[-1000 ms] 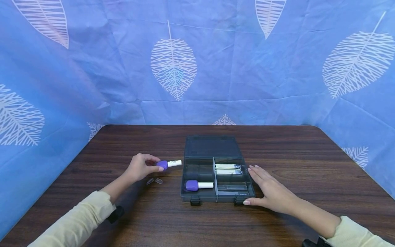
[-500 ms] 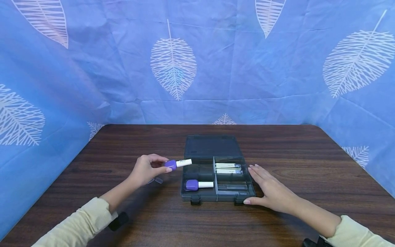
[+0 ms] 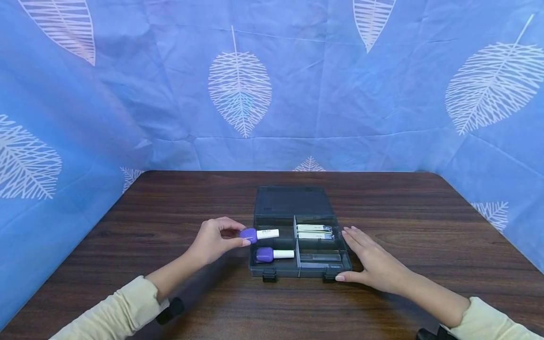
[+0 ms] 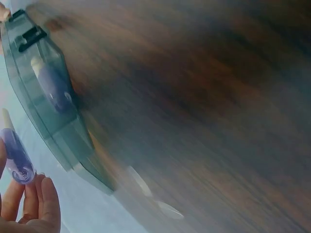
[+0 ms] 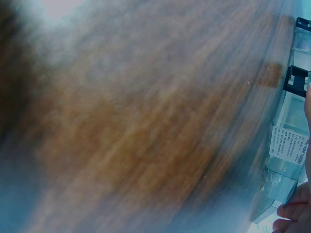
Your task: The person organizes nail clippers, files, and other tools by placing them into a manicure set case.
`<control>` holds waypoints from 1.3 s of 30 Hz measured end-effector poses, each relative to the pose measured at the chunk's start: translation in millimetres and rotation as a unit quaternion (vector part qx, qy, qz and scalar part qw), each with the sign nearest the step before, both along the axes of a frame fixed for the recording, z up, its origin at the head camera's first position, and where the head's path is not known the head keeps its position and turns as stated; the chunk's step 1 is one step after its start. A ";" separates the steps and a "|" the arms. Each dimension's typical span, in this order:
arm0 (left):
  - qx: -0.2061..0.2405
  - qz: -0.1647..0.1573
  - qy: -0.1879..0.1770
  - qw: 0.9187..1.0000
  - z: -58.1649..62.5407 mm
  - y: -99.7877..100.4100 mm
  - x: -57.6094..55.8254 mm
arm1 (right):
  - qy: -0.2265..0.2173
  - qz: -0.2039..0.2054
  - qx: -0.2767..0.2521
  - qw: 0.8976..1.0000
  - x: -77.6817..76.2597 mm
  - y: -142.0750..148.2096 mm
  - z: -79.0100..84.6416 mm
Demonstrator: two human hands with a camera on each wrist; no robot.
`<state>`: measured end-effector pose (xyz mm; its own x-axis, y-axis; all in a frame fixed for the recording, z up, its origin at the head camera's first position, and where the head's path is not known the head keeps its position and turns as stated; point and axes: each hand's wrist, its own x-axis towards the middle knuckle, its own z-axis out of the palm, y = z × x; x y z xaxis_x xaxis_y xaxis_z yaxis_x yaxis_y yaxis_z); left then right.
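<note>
My left hand pinches a purple nail polish bottle with a white cap between thumb and fingers. It holds the bottle above the left side of a dark see-through divided box, cap pointing right. A second purple nail polish bottle lies in the front left compartment. Two pale nail clippers sit in the back right compartment. Along the box's right side, my right hand rests with fingers extended, thumb near the front right corner. In the right wrist view, a printed label shows on the box.
The box's lid lies folded back on the dark wooden table. Two black latches hang at the front. Small clear nail-shaped pieces lie on the table left of the box, hidden behind my left hand in the head view.
My left hand has carried the nail polish bottle rightward, from beside the box to over its left compartments. My right hand and the box have stayed in place.
</note>
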<state>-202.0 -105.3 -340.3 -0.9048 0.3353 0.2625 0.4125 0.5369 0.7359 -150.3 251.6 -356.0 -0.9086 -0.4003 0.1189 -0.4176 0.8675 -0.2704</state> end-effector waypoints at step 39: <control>-0.296 -0.153 -0.002 0.943 25.1 56.3 9.6 | -0.002 -0.001 0.000 1.000 0.8 -0.2 1.5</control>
<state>-192.5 -49.0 -315.2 -0.7421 0.6681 -0.0548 0.6132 0.7096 0.3470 -149.4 251.5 -354.5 -0.9095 -0.3992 0.1162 -0.4157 0.8678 -0.2721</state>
